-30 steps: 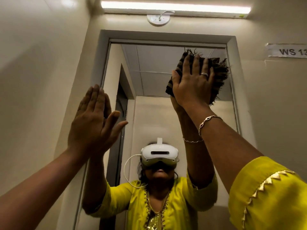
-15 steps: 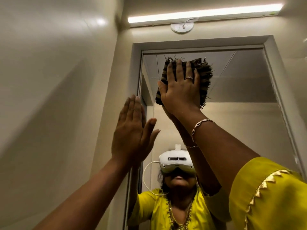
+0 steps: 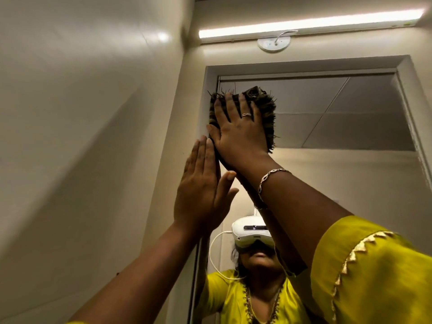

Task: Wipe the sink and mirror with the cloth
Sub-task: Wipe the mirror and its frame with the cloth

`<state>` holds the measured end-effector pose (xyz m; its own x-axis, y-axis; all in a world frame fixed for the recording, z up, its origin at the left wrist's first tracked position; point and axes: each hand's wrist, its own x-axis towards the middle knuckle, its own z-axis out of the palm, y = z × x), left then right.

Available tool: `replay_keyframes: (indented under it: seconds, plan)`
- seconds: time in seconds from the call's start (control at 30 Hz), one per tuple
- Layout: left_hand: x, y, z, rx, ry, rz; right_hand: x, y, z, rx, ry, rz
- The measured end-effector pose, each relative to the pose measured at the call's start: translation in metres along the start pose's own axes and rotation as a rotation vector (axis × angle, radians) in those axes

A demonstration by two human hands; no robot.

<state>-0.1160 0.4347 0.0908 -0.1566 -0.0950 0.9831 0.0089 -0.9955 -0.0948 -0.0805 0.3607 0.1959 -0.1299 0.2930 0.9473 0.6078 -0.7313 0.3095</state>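
A tall framed mirror (image 3: pixel 339 127) fills the wall ahead and reflects a person in yellow with a white headset. My right hand (image 3: pixel 238 129) lies flat on a dark, fringed, folded cloth (image 3: pixel 266 106), pressing it against the glass in the mirror's upper left corner. My left hand (image 3: pixel 201 190) is raised just below it with straight fingers, flat against the mirror's left edge and holding nothing. The sink is out of view.
A cream side wall (image 3: pixel 81 136) runs close on the left and meets the mirror frame (image 3: pixel 210 73). Above the mirror are a lit tube lamp (image 3: pixel 308 25) and a round white fitting (image 3: pixel 274 43).
My right hand has slid the cloth leftward across the top of the mirror to its left corner. My left hand stays flat at the mirror's left edge, now just under the right hand.
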Motion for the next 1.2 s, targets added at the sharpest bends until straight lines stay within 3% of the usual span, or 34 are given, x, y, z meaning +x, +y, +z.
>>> replay_keyframes:
  seconds: [0.4, 1.2]
  plan:
    - [0.000, 0.003, -0.003, 0.175, -0.099, 0.014, -0.032, 0.026, -0.007, 0.051, 0.003, -0.029]
    - [0.001, -0.019, 0.006, 0.427, -0.156, 0.072, -0.081, 0.157, -0.024, -0.035, 0.059, 0.066]
